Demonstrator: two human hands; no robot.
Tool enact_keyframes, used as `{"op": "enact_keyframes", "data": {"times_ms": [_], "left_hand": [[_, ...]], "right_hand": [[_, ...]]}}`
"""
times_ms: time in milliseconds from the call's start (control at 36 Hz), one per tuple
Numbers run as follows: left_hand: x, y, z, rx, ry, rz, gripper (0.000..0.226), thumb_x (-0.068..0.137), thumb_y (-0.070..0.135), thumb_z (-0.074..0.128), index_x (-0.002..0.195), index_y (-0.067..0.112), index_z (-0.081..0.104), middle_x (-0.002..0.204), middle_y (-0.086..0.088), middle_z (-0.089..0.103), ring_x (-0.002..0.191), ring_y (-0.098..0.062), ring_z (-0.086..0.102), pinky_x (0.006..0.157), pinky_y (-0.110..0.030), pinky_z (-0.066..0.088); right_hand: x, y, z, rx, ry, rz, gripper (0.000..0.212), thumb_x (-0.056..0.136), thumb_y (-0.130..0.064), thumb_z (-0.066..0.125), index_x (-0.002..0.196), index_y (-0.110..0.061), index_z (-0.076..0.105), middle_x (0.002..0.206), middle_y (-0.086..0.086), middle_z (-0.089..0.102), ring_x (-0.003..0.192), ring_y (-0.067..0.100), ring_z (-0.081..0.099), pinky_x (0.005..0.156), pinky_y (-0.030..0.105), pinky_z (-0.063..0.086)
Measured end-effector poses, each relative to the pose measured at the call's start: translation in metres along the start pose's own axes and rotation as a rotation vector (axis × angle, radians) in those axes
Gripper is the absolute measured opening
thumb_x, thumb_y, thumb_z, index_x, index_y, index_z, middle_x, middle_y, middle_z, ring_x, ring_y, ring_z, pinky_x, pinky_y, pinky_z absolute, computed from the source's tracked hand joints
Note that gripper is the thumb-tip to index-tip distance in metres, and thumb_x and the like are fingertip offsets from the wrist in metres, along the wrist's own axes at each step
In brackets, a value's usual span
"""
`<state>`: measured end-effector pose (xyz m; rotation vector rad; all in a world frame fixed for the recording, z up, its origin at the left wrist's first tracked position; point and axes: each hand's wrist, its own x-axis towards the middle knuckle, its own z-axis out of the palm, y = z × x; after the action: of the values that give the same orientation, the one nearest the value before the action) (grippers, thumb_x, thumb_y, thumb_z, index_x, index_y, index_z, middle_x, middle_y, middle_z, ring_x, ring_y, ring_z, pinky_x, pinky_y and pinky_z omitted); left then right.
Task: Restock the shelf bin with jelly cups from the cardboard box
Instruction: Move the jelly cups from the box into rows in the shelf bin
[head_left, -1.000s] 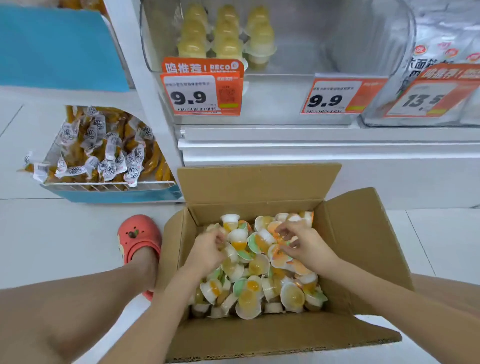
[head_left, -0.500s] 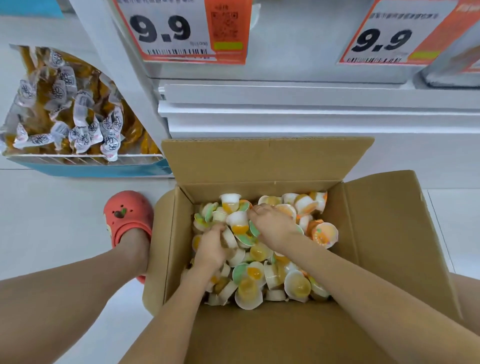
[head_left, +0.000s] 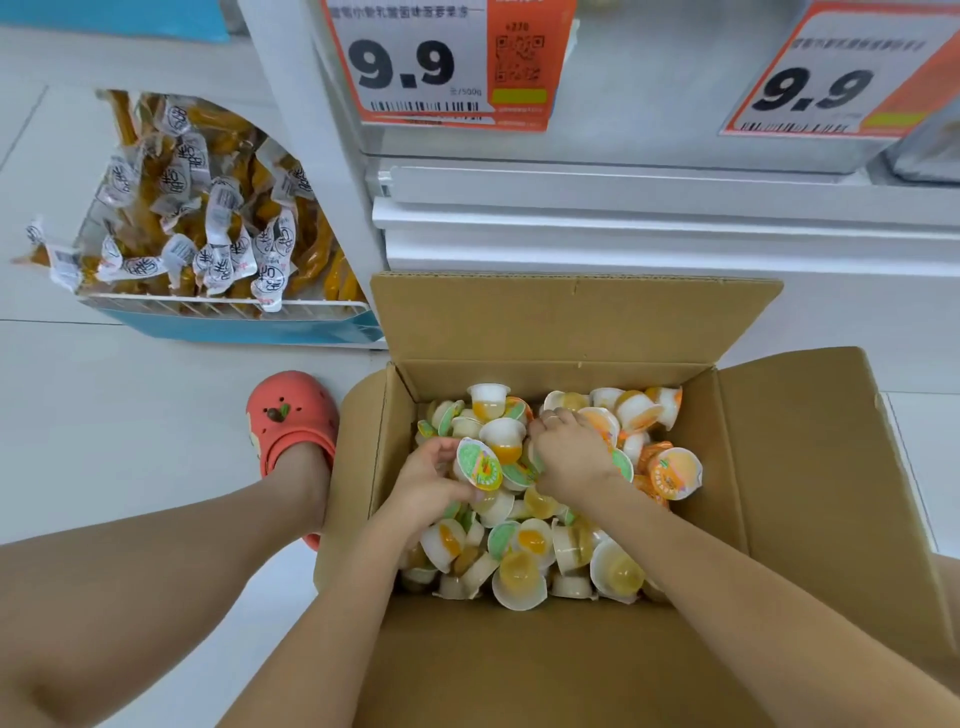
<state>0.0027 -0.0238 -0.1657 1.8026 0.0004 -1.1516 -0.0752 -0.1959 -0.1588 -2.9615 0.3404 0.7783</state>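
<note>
Box (head_left: 571, 322) open on floor, flaps out, full of loose jelly cups (head_left: 524, 566). Both hands buried in pile. Left hand (head_left: 428, 480) curled round green-lidded cup (head_left: 479, 464) around 9 o'clock. Right hand (head_left: 569, 457) fingers hooked down into cups near 12 o'clock, grabbing some. Red clog (head_left: 291, 415) just beside box at 9.

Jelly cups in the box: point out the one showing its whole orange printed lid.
The jelly cup at the pile's right edge, beside the cardboard box wall, lies tipped with its orange lid facing up.
</note>
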Motion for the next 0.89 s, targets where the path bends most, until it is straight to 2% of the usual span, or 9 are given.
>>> {"op": "enact_keyframes", "data": {"times_ms": [83, 194, 250, 333, 417, 528, 611, 722, 889], "left_hand": [[-0.003, 0.011, -0.003, 0.0, 0.007, 0.023, 0.067, 0.059, -0.012, 0.078, 0.116, 0.014, 0.054, 0.119, -0.004, 0.058, 0.111, -0.017, 0.055, 0.086, -0.027, 0.047], [-0.014, 0.04, -0.008, 0.039, 0.019, 0.092, 0.068, 0.057, -0.011, 0.079, 0.115, 0.016, 0.055, 0.12, -0.004, 0.059, 0.111, -0.018, 0.056, 0.095, -0.039, 0.049], [-0.025, 0.064, -0.01, 0.056, 0.01, 0.145, 0.064, 0.057, -0.013, 0.079, 0.108, 0.017, 0.056, 0.117, -0.004, 0.061, 0.109, -0.019, 0.058, 0.093, -0.039, 0.051], [-0.047, 0.112, -0.014, 0.111, -0.053, 0.249, 0.061, 0.057, -0.015, 0.079, 0.103, 0.017, 0.054, 0.111, -0.004, 0.063, 0.105, -0.019, 0.06, 0.083, -0.029, 0.051], [-0.077, 0.161, -0.016, 0.222, -0.135, 0.36, 0.061, 0.059, -0.016, 0.078, 0.105, 0.014, 0.051, 0.108, -0.004, 0.064, 0.101, -0.016, 0.06, 0.084, -0.029, 0.05], [-0.123, 0.212, -0.017, 0.346, -0.221, 0.454, 0.057, 0.062, -0.014, 0.077, 0.101, 0.018, 0.051, 0.107, 0.004, 0.063, 0.099, -0.006, 0.059, 0.08, -0.015, 0.049], [-0.148, 0.232, -0.015, 0.351, -0.236, 0.49, 0.059, 0.062, -0.017, 0.075, 0.102, 0.018, 0.052, 0.108, -0.001, 0.065, 0.092, -0.009, 0.063, 0.073, -0.017, 0.052], [-0.168, 0.239, -0.011, 0.264, -0.224, 0.526, 0.059, 0.062, -0.02, 0.073, 0.102, 0.018, 0.053, 0.099, 0.002, 0.068, 0.078, -0.002, 0.065, 0.063, -0.016, 0.05], [-0.177, 0.247, -0.004, 0.196, -0.205, 0.584, 0.06, 0.06, -0.021, 0.074, 0.106, 0.011, 0.053, 0.092, 0.006, 0.071, 0.08, -0.001, 0.067, 0.067, -0.014, 0.051]], "right_hand": [[-0.014, 0.007, -0.013, 0.301, 0.071, 0.1, 0.058, 0.074, -0.035, 0.069, 0.125, -0.015, 0.05, 0.122, 0.005, 0.052, 0.119, 0.024, 0.046, 0.093, 0.034, 0.042], [-0.038, 0.013, -0.052, 0.824, 0.195, 0.335, 0.051, 0.071, -0.033, 0.075, 0.116, -0.015, 0.057, 0.095, -0.003, 0.058, 0.091, 0.016, 0.057, 0.071, 0.028, 0.047], [-0.05, 0.017, -0.077, 1.167, 0.132, 0.455, 0.04, 0.076, -0.032, 0.074, 0.109, -0.014, 0.061, 0.092, -0.003, 0.061, 0.085, 0.012, 0.059, 0.07, 0.025, 0.047], [-0.07, 0.027, -0.113, 1.799, -0.038, 0.543, 0.039, 0.087, -0.032, 0.063, 0.116, -0.006, 0.06, 0.111, 0.016, 0.065, 0.089, 0.02, 0.065, 0.08, 0.027, 0.05], [-0.098, 0.038, -0.152, 2.186, -0.223, 0.491, 0.036, 0.092, -0.031, 0.048, 0.119, -0.008, 0.056, 0.108, 0.019, 0.062, 0.084, 0.026, 0.066, 0.067, 0.027, 0.057], [-0.131, 0.05, -0.191, 2.299, -0.274, 0.321, 0.038, 0.084, -0.027, 0.054, 0.118, -0.009, 0.058, 0.115, 0.016, 0.062, 0.093, 0.03, 0.067, 0.078, 0.031, 0.057], [-0.151, 0.054, -0.212, 2.317, -0.226, 0.215, 0.051, 0.079, -0.028, 0.06, 0.125, -0.008, 0.056, 0.118, 0.018, 0.063, 0.101, 0.031, 0.066, 0.09, 0.035, 0.052], [-0.165, 0.051, -0.229, 2.376, -0.11, 0.088, 0.051, 0.081, -0.025, 0.061, 0.127, -0.005, 0.053, 0.126, 0.02, 0.06, 0.106, 0.032, 0.065, 0.092, 0.039, 0.052], [-0.168, 0.041, -0.249, 2.296, 0.084, -0.055, 0.043, 0.076, -0.023, 0.065, 0.117, -0.009, 0.059, 0.117, 0.018, 0.065, 0.099, 0.024, 0.066, 0.088, 0.032, 0.055]]}}
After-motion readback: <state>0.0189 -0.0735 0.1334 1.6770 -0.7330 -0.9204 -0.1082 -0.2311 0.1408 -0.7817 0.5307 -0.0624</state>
